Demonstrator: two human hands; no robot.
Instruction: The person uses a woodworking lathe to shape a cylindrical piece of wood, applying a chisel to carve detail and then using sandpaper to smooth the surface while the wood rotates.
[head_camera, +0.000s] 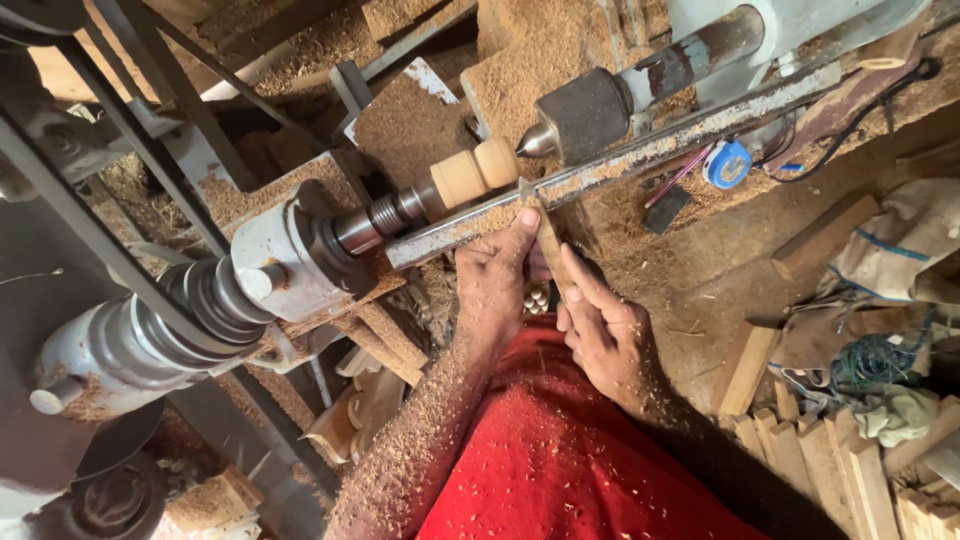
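A pale turned wooden piece (473, 170) sits in a lathe, held by the chuck (375, 218) on its left, with the pointed tailstock centre (540, 141) just off its right end. Both my hands grip a wooden-handled chisel (549, 240) that rests on the rusty metal tool rest bar (620, 160), its tip just below the piece. My left hand (495, 280) pinches the chisel near the bar with the thumb on top. My right hand (605, 335) holds the handle lower down. Sawdust covers both forearms and my red garment (560, 460).
The grey lathe headstock with its stepped pulley (200, 300) and belt fills the left. Sawdust heaps lie behind the lathe. A blue tape roll (727, 163), a cable, cloth sacks (900, 240) and several cut wooden blocks (850, 470) lie on the right. Small wooden beads (537, 298) sit below the bar.
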